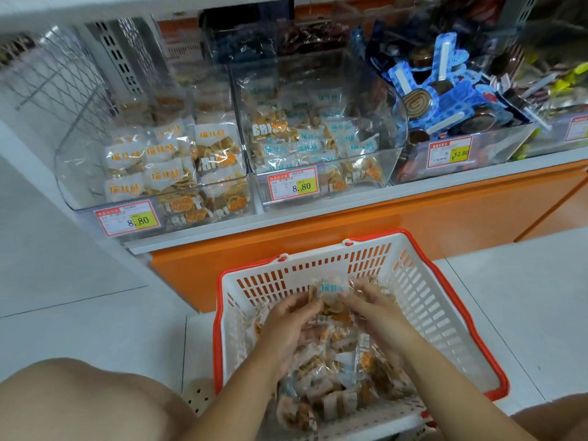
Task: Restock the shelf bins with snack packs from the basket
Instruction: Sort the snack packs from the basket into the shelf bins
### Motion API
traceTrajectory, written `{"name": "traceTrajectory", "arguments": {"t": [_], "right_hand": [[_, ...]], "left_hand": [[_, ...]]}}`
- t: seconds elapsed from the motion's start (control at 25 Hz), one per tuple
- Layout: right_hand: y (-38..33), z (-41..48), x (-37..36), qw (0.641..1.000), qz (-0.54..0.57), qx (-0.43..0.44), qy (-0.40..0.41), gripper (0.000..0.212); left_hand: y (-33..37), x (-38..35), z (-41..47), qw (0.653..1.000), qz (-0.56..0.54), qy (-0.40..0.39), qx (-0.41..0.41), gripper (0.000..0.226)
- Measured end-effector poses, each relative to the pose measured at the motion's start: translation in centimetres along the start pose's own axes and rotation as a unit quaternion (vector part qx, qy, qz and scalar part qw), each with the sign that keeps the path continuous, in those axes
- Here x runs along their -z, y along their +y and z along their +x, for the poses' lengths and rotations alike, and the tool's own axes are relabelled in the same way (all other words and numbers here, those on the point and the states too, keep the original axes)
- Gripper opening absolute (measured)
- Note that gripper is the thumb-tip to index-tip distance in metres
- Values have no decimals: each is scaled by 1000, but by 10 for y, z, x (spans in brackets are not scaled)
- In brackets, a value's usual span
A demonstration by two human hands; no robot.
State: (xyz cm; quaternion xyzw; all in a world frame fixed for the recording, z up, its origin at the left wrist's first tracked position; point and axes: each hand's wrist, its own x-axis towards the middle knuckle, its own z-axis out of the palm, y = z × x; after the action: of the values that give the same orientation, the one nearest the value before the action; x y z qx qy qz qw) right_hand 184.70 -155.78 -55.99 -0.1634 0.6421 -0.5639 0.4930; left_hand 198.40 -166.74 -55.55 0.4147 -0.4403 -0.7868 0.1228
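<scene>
A white basket (423, 297) with a red rim stands on the floor below the shelf, holding several clear snack packs (331, 389). Both hands are inside it. My left hand (286, 326) and my right hand (369, 310) curl round a bunch of snack packs (329, 289) gathered between them near the basket's far wall. On the shelf above, the left bin (76, 173) holds orange-lettered packs and the middle bin (391, 167) holds blue-lettered packs.
A third bin (496, 151) at the right holds blue-wrapped chocolate rolls. Price tags (127, 220) sit on the bin fronts. An orange base panel (413, 224) runs under the shelf. My knees frame the bottom corners, over pale floor tiles.
</scene>
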Motion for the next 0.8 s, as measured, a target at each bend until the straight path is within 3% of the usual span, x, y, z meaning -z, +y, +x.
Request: {"name": "traceTrajectory", "arguments": {"t": [0.16, 0.28, 0.36, 0.52, 0.64, 0.8], "right_hand": [[-56, -11, -23, 989, -78, 125, 30, 45], [-110, -14, -38, 975, -95, 194, 43, 41], [-149, -7, -43, 963, -116, 237, 46, 30], [-228, 30, -52, 935, -143, 308, 98, 27], [-266, 83, -62, 933, -187, 281, 126, 41], [-278, 140, -82, 918, -361, 146, 77, 49]], "left_hand": [[55, -5, -15, 985, 120, 15, -119, 21], [115, -7, -31, 949, 223, 9, -225, 20], [156, -6, -38, 911, 289, 25, -291, 20], [214, 11, -28, 804, 401, 190, -395, 41], [227, 26, -6, 757, 494, 214, -369, 61], [226, 35, 15, 791, 477, 142, -357, 65]]}}
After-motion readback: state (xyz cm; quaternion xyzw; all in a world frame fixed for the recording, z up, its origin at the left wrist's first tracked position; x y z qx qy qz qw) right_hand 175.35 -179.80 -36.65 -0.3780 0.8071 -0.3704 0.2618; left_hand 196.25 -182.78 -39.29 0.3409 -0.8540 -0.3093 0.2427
